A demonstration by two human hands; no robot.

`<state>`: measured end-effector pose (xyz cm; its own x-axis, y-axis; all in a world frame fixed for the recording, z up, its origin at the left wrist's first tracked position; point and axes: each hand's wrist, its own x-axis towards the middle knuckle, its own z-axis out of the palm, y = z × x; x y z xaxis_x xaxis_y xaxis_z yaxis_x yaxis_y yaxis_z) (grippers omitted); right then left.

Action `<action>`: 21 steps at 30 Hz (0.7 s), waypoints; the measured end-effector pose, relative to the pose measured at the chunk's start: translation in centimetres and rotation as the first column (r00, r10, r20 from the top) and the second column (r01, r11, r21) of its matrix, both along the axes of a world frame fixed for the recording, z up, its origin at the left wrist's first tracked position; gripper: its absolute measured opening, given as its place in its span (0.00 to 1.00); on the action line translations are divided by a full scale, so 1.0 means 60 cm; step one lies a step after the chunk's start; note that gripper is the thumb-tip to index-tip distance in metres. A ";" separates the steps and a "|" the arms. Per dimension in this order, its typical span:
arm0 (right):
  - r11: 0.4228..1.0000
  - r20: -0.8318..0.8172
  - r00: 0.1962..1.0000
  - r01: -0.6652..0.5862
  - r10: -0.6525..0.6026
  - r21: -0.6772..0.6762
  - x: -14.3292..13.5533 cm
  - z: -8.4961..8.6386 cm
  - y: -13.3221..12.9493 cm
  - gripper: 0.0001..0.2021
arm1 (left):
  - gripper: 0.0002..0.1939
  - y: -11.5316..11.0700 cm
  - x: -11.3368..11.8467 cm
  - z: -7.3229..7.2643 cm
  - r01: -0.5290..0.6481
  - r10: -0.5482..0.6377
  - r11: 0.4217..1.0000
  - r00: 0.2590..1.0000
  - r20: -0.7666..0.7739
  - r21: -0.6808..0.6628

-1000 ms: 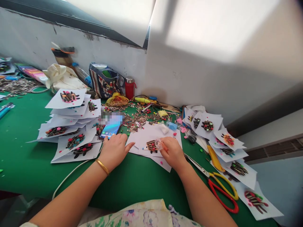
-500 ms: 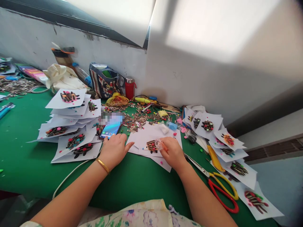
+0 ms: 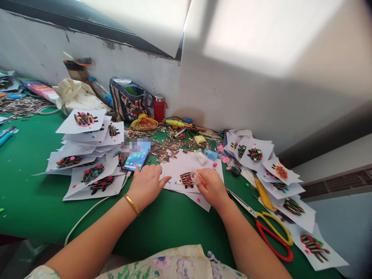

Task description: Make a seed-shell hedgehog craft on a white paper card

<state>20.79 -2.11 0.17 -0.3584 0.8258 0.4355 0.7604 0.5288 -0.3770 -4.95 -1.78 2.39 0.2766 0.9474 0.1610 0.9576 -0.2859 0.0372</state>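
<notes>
My left hand (image 3: 147, 185) has its thumb spread away and a fingertip at the lower edge of a lit smartphone (image 3: 136, 158), whose cable runs off toward me. It holds nothing. Over a white sheet of paper (image 3: 174, 166), my right hand (image 3: 212, 188) pinches a small, crumpled clear plastic wrapper (image 3: 195, 178); anything inside it is hard to make out. Just left of those fingers, a hedgehog figure (image 3: 186, 180) made of striped seeds and coloured clay dots lies on the paper, its right end partly covered.
Scissors (image 3: 261, 219) with red and yellow handles lie right of my right forearm, beside a yellow cutter (image 3: 264, 195). Stacked seed-picture cards (image 3: 87, 147) stand at left, more cards (image 3: 293, 207) at right. Loose sunflower seeds (image 3: 168, 147) and a red flask (image 3: 159, 109) are behind.
My left hand has shifted slightly right and toward me along the phone's lower edge. The phone screen now shows more icons. My right hand stays where it was.
</notes>
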 end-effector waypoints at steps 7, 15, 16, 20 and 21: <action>1.000 -0.005 1.000 0.007 -0.007 -0.017 -0.002 0.002 -0.003 0.11 | 0.21 -0.003 -0.002 0.002 -0.005 0.005 0.999 1.000 0.010 -0.039; 1.000 -0.001 1.000 0.009 -0.009 -0.027 -0.002 0.001 -0.002 0.10 | 0.21 0.006 -0.028 0.001 -0.093 0.092 0.995 0.996 -0.023 -0.045; 1.000 -0.003 1.000 0.011 -0.011 -0.027 -0.002 0.001 -0.002 0.10 | 0.21 0.008 -0.032 0.000 -0.102 0.101 0.994 0.995 -0.023 -0.046; 1.000 -0.002 1.000 0.007 -0.007 -0.016 -0.002 -0.001 -0.001 0.10 | 0.21 0.015 -0.038 -0.004 -0.121 0.120 0.991 0.993 -0.020 -0.063; 1.000 0.001 1.000 0.006 -0.006 -0.012 -0.002 -0.002 -0.001 0.10 | 0.21 0.015 -0.039 -0.004 -0.122 0.121 0.991 0.992 -0.020 -0.063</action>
